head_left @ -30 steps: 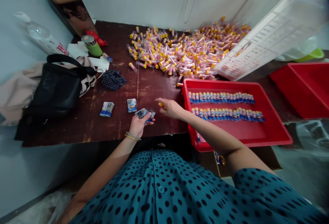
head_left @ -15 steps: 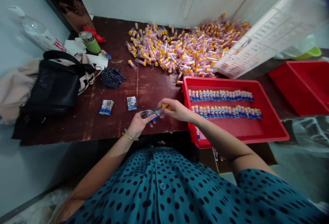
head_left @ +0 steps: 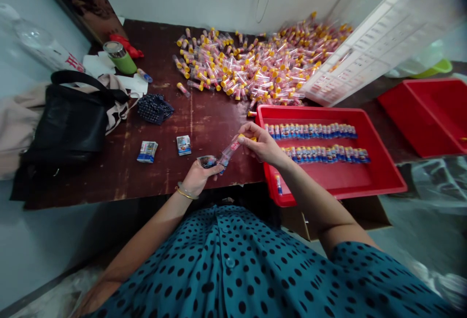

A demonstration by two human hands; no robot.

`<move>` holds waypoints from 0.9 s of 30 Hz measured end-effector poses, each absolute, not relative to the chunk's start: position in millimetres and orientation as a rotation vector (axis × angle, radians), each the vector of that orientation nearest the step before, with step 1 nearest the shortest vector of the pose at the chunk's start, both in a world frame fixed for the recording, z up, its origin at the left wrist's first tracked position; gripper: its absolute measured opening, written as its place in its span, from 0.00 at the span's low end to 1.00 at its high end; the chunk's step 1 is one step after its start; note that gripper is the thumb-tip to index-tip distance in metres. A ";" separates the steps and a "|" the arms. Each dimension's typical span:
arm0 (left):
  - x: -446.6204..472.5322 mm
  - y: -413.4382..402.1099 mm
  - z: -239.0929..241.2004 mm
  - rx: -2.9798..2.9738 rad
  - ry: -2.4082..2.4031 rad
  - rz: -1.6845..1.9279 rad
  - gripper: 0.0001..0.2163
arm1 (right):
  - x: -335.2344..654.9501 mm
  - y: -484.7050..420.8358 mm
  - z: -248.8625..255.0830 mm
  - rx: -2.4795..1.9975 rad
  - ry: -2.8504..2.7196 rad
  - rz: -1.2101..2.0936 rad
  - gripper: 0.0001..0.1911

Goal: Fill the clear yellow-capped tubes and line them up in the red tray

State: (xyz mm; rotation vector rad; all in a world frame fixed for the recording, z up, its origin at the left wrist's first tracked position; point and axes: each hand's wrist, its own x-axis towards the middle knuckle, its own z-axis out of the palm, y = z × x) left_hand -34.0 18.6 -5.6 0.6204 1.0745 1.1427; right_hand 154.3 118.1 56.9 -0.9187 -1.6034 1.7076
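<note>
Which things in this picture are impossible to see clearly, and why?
Head view:
Print on the small blue paper label in the left hand: too small.
Contents of the clear yellow-capped plastic tube in the right hand: too small.
White plastic crate: blurred, cut off by the top edge.
Brown cardboard box: mostly hidden under the red plastic tray.

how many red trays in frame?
2. The near red tray sits by the right hand, with two rows of labelled tubes inside. The far red tray is at the right edge, partly cut off. More may be out of frame.
</note>
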 end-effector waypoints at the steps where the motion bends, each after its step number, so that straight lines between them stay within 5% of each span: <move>1: -32.9 18.2 -5.0 0.627 1.061 1.129 0.14 | 155.1 116.9 56.5 -0.909 -1.653 1.672 0.19; 10: -10.4 10.7 -0.2 0.648 1.018 1.040 0.15 | 165.8 86.9 34.0 -1.078 -1.948 1.201 0.14; 27: 13.9 11.4 8.7 0.621 0.969 0.977 0.13 | 181.9 42.3 16.6 -1.076 -1.445 1.596 0.14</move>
